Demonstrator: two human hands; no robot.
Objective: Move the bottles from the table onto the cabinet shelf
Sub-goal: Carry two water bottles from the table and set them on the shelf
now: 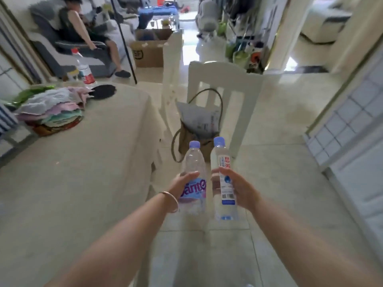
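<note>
My left hand (182,183) grips a clear water bottle (193,162) with a purple cap and a pink-and-blue label, held upright over the floor. My right hand (238,188) grips a second clear bottle (222,156) with a blue cap and a white-and-blue label, also upright, just right of the first. Both bottles hang in the air past the right edge of the cream-covered table (87,172). A third bottle (84,69) with a red cap and red label stands at the table's far end. No cabinet shelf shows clearly in view.
A stack of folded cloths (51,112) and a dark round mat (103,91) lie on the table. A white chair (226,96) carrying a bag (199,129) stands ahead. A person sits on a grey sofa (68,44) far left. A cardboard box (149,52) sits beyond; a white paneled door (352,131) is right.
</note>
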